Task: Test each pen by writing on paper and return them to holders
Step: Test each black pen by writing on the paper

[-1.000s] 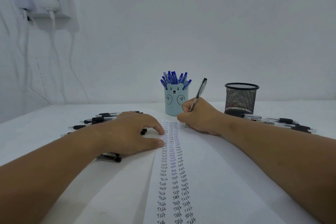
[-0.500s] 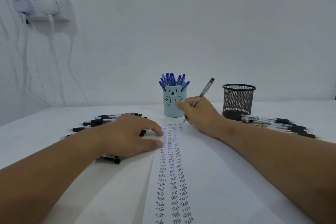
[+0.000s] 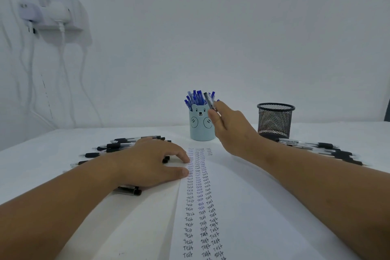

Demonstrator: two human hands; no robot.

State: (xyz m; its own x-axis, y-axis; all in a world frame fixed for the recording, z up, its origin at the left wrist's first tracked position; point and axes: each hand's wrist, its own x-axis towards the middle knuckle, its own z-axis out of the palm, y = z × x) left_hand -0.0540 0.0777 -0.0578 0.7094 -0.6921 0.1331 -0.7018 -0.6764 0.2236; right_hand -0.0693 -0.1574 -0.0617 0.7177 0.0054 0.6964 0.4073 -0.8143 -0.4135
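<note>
The right hand (image 3: 232, 129) is lifted off the paper (image 3: 242, 207) at about 12 o'clock, pinching a black pen (image 3: 209, 101) just in front of the blue pens (image 3: 197, 98) in the bear holder (image 3: 201, 126). The left hand (image 3: 147, 162) lies flat at 9 o'clock, fingers relaxed, pressing the paper's edge. The mesh holder (image 3: 275, 120) stands at 1 o'clock, with loose black pens (image 3: 320, 148) on the bench (image 3: 42, 167) beside it.

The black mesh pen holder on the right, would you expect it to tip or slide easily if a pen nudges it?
The black mesh pen holder probably slides or tips fairly readily: its open wire mesh looks light, and it appears empty. Its solid-looking base may steady it somewhat.
</note>
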